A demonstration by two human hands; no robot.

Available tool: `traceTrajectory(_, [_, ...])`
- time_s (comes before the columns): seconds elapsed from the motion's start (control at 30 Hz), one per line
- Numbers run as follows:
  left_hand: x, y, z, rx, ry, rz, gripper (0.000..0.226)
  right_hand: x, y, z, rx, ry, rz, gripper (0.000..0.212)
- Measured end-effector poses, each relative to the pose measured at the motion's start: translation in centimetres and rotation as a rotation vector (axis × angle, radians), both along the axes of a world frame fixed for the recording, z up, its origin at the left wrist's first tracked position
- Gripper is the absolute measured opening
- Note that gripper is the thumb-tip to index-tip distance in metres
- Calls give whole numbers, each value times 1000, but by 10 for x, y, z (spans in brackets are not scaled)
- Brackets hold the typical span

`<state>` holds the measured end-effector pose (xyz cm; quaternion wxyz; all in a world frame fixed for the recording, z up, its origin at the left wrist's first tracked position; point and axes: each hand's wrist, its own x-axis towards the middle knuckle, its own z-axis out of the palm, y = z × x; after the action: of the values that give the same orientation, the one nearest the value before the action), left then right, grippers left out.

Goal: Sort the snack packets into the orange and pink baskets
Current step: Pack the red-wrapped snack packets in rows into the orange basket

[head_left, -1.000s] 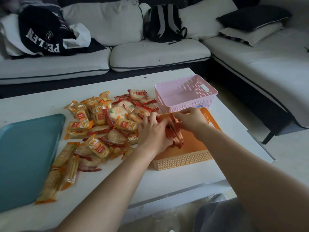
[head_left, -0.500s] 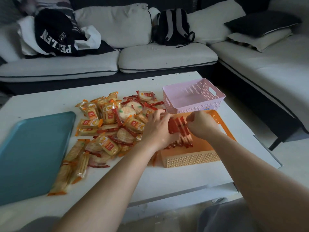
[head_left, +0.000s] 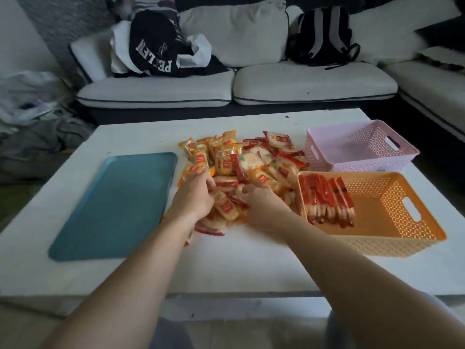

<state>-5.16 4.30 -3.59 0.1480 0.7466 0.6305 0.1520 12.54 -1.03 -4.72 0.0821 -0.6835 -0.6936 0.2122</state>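
Picking step: left hand (head_left: 195,195) and right hand (head_left: 261,202) dig into the snack packet pile (head_left: 241,170) on the tabletop (head_left: 239,260), fingers curled, grip unclear. Next, pull red-edged packets for the orange basket (head_left: 392,238); pink basket (head_left: 362,165) looks empty.

White block letters stood upside down on the dark garment (head_left: 154,50) heaped on the sofa (head_left: 314,83); they seemed to spell "PELLEN", though the middle letters were creased and uncertain. The snack packets (head_left: 241,165) on the table (head_left: 251,260) carried small red labels with white print, too small and blurred to read. No other writing could be made out.
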Motion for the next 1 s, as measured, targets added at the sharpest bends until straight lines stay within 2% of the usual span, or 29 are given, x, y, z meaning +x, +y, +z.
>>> traceTrajectory(0.07, [-10,4,-5,-53,22,-6,23,-6,9,-8,11,-91,-17,52])
traceTrajectory(0.23, [-36,16,-9,-169,64,-48,24,-15,28,-18,46,-78,-188,43])
traceTrajectory(0.33, [-42,20,-9,-216,19,-125,31,-15,34,-10,131,-86,-199,26])
traceTrajectory(0.4, [-38,19,-9,-205,5,-187,43,-13,38,1,275,-96,-248,17])
traceTrajectory(0.47, [-32,16,-13,-216,79,-241,67,-10,44,12,419,-63,-326,22])
traceTrajectory(0.53, [-26,14,-20,-220,188,-259,86,-7,50,21,480,78,-392,24])
traceTrajectory(0.6, [-23,14,-25,-223,249,-273,94,-4,51,26,430,329,-469,30])
traceTrajectory(0.63, [-23,15,-26,-220,246,-275,90,-2,50,26,382,448,-509,36])
traceTrajectory(0.7, [-23,17,-24,-197,194,-257,69,0,49,24,301,584,-569,43])
traceTrajectory(0.8, [-30,20,-12,-105,19,-133,40,-1,48,26,332,672,-603,44])
traceTrajectory(0.87, [-40,27,-3,-53,-183,7,28,-4,50,29,364,716,-609,46])
traceTrajectory(0.93, [-49,32,5,-114,-506,171,19,-8,50,32,371,798,-583,45])
traceTrajectory(1.0, [-54,35,13,-310,-941,253,15,-16,49,35,319,944,-560,36])
